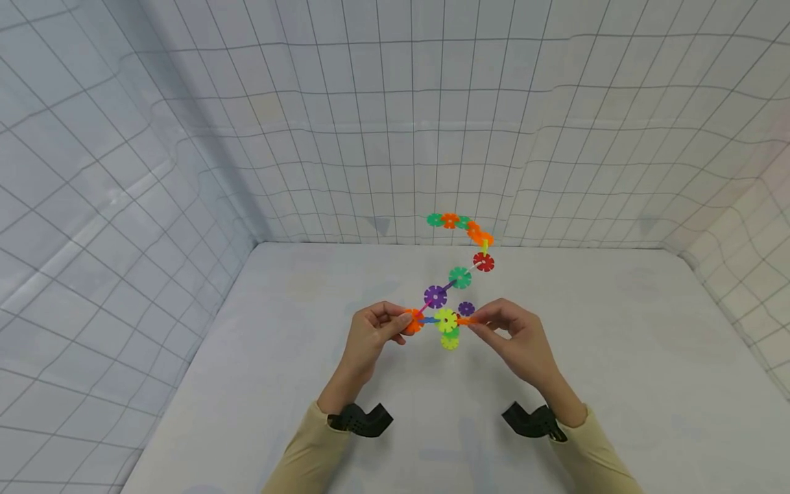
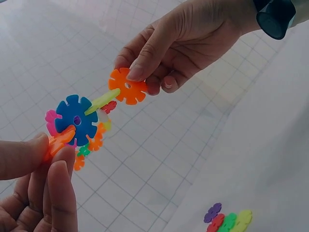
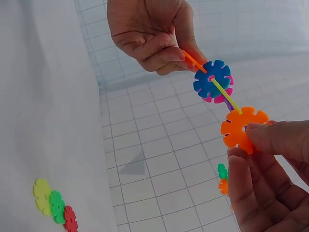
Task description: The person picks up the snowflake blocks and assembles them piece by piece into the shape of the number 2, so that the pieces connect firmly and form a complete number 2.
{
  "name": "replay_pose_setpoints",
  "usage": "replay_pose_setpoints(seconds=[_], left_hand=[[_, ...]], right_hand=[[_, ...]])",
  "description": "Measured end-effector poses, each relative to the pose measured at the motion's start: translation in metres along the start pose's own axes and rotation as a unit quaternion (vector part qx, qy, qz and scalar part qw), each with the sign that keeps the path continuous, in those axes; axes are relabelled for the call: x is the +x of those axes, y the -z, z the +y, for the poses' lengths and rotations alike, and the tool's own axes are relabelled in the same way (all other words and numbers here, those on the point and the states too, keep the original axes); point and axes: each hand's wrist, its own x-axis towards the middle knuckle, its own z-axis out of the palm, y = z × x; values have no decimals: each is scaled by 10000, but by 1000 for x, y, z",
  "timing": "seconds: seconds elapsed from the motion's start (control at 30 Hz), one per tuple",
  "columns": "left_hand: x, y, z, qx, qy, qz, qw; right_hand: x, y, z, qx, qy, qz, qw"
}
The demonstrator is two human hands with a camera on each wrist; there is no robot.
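A long chain of notched plastic snowflake discs stretches up and away from the hands, with a purple disc (image 1: 435, 296), a teal disc (image 1: 459, 277) and a red disc (image 1: 483, 261) along it. My left hand (image 1: 376, 329) pinches an orange disc (image 2: 60, 144) of this chain between thumb and fingers. Slotted to that one is a blue disc (image 2: 77, 120), then a yellow-green disc (image 1: 446, 320). At the near end, my right hand (image 1: 512, 336) pinches another orange disc (image 3: 241, 129), which joins the yellow-green one. The chain hangs above the table between both hands.
Under the chain, a short row of discs lies on the white table (image 1: 247, 384): yellow (image 3: 42, 197), green (image 3: 57, 207), red (image 3: 70, 218) and purple (image 2: 212, 212). White grid-lined sheeting (image 1: 395, 123) surrounds the table at the back and sides.
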Motion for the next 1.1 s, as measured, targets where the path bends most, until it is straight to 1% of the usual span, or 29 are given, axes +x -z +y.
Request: replay_pose_setpoints(seconds=[0.1,0.27,0.33,0.43,0.7,0.87,1.1], left_hand=[[0,0,0,-47,39,-26,10000],[-1,-1,0,-95,62,-43,9999],[-1,-2,0,-102,58,-33,9999],[-1,-2,0,-83,62,-13,9999],[-2,-4,0,-87,2,67,9999],[-2,-6,-1,-187,-86,70,9998],[-1,-6,-2,-231,-103,61,9997]], right_hand=[[1,-1,-3,-103,154,-18,9998],[4,-3,-20,-216,449,-28,9988],[5,-3,-26,-187,505,-51,9985],[5,-2,-29,-119,492,-81,9987],[4,-2,-26,104,554,-141,9983],[4,-5,-25,134,565,-92,9983],[4,-4,-24,82,557,-73,9984]])
